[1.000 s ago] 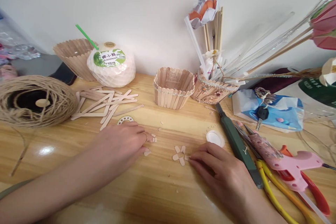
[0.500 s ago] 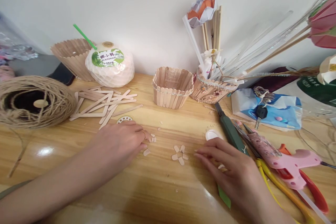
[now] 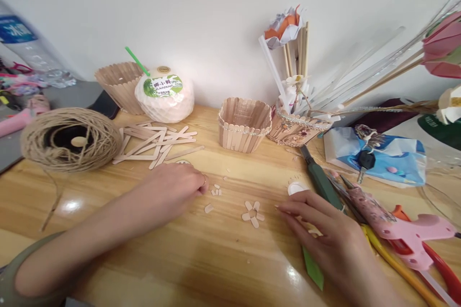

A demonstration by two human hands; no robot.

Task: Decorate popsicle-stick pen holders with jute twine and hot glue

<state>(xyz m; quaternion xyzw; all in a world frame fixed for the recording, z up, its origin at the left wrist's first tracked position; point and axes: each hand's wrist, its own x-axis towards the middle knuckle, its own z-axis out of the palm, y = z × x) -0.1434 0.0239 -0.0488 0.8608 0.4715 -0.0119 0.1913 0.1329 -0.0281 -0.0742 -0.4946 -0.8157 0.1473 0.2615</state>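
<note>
My left hand hovers low over the wooden table with its fingers curled in. Whatever they hold, if anything, is hidden. Just right of it lie several small cut pieces of craft stick and one larger rounded piece. Several rounded stick ends form a flower shape between my hands. To its right, the thumb and fingertips of my right hand are drawn together; what is between them is too small to make out. A white round lid and a green strip show partly beside that hand.
Behind stand a craft-stick basket, a coconut with a straw and a decorated flower holder. Twine and loose craft sticks lie left. A green cutter and pink glue gun lie right.
My left hand has drawn back slightly from the small stick pieces, its fingers now curled tighter. The whole view has shifted a little left. My right hand keeps its place beside the flower shape.
</note>
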